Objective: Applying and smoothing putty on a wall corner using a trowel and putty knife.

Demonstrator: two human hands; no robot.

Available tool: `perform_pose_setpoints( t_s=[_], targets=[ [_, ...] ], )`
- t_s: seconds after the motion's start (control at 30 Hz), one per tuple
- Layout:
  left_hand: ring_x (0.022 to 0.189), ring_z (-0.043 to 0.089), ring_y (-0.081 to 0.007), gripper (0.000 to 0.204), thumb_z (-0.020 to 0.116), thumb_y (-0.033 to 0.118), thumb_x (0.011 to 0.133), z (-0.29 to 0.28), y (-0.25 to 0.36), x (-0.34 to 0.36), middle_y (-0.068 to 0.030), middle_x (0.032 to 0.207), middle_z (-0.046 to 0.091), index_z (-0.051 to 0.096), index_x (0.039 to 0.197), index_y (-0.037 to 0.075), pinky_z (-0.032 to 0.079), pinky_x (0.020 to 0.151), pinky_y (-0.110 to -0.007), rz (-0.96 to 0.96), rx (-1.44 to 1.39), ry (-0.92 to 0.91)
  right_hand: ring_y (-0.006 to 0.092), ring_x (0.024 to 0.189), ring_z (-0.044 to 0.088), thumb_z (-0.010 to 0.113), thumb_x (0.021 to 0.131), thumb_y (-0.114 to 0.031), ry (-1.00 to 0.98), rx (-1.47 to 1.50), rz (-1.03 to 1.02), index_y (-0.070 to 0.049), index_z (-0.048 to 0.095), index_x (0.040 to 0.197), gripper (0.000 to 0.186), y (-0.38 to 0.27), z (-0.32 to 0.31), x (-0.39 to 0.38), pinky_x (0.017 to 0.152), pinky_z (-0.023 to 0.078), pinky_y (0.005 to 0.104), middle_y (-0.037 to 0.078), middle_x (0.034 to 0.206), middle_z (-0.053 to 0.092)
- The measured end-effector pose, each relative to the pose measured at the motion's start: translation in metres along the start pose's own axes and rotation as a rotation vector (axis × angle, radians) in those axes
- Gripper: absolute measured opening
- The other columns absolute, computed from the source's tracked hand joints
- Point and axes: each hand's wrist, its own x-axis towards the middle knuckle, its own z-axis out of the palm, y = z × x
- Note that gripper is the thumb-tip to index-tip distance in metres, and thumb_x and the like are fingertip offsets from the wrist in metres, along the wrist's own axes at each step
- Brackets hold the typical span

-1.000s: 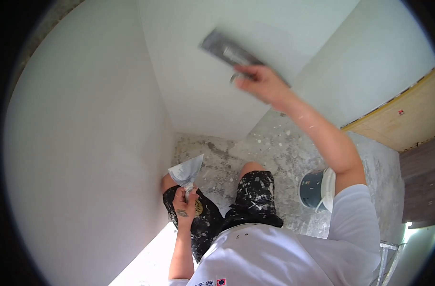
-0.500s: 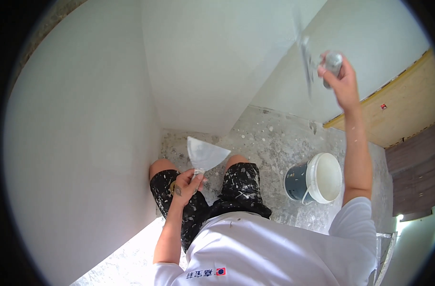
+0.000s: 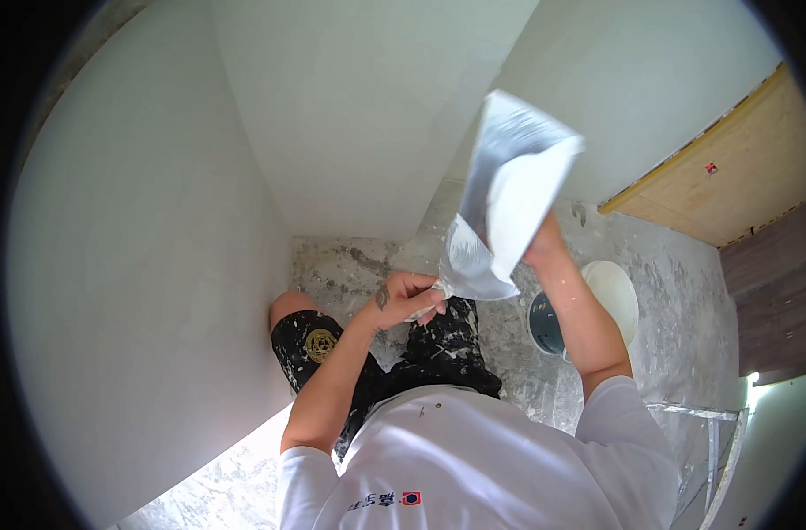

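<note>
My right hand grips a wide metal trowel smeared with white plaster, held up in front of me; the blade hides most of the hand. My left hand holds a smaller metal scraper blade by its handle. The scraper's edge touches the lower part of the trowel. Both tools hang above my knees, in black paint-spattered shorts, facing the corner of smooth white walls.
A white bucket with a dark inside stands on the floor to my right. Plaster-spattered plastic sheeting covers the floor. A wooden panel is at the upper right. The left wall is very close.
My right hand came down off the right wall and brought the trowel in front of me. My left hand lifted the scraper up to meet it.
</note>
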Motion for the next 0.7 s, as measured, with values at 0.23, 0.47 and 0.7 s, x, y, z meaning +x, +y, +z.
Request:
perform_pose_setpoints(
  t_s=[0.23, 0.47, 0.7],
  targets=[
    [0.055, 0.053, -0.0092, 0.027, 0.056, 0.021, 0.098, -0.018, 0.003, -0.029, -0.0042, 0.072, 0.061, 0.066, 0.086, -0.001, 0.041, 0.050, -0.025, 0.076, -0.154, 0.307, 0.0094, 0.062, 0.053, 0.072, 0.085, -0.017, 0.021, -0.751, 0.460, -0.006, 0.057, 0.092, 0.019, 0.048, -0.086, -0.025, 0.055, 0.044, 0.0264, 0.001, 0.072, 0.057],
    [0.057, 0.055, -0.0088, 0.024, 0.058, 0.024, 0.097, -0.033, -0.039, -0.030, -0.0023, 0.071, 0.062, 0.064, 0.098, 0.000, 0.044, 0.051, -0.025, -0.047, 0.041, 0.741, 0.0166, 0.056, 0.053, 0.037, 0.099, -0.058, -0.203, 0.035, 0.544, -0.008, 0.056, 0.096, 0.054, 0.049, -0.101, -0.073, 0.052, 0.043, 0.0295, 0.006, 0.065, 0.054],
    [0.077, 0.064, -0.0274, 0.031, 0.067, 0.001, 0.081, -0.021, -0.024, -0.028, -0.0121, 0.091, 0.066, 0.063, 0.111, 0.002, 0.050, 0.068, -0.034, 0.289, 0.878, 0.597, 0.0338, 0.122, 0.048, 0.070, 0.084, -0.026, -0.677, -1.143, -0.127, -0.005, 0.054, 0.126, 0.049, 0.090, -0.058, -0.060, 0.103, 0.039, 0.0421, 0.014, 0.127, 0.054]
  ],
)
